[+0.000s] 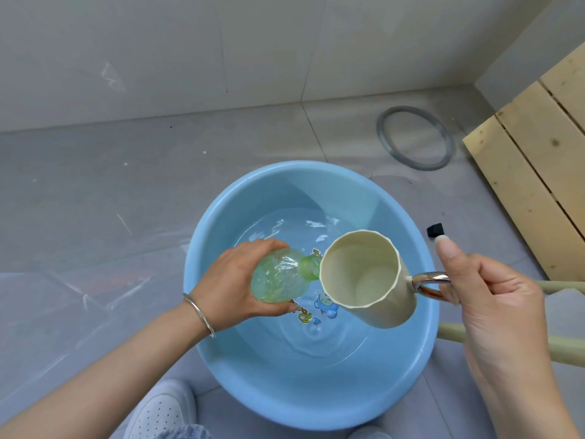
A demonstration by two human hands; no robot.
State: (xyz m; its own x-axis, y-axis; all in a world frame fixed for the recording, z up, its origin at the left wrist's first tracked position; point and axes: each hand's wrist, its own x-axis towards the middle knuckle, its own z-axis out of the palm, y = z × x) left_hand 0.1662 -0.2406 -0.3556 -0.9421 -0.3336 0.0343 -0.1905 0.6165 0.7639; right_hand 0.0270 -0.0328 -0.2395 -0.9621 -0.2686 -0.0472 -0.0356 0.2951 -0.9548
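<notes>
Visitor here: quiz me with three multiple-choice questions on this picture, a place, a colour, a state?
1. Where does the grey ring lie? A on the floor beyond the basin; B in the basin; C on a chair.
2. What colour is the bottle in the left hand? A red; B green; C black.
3. How is the cup in the right hand? A upright on the floor; B upside down; C tipped over the basin.
Answers: A, it lies on bare floor; B, green clear plastic; C, held by its handle, mouth sideways.
</notes>
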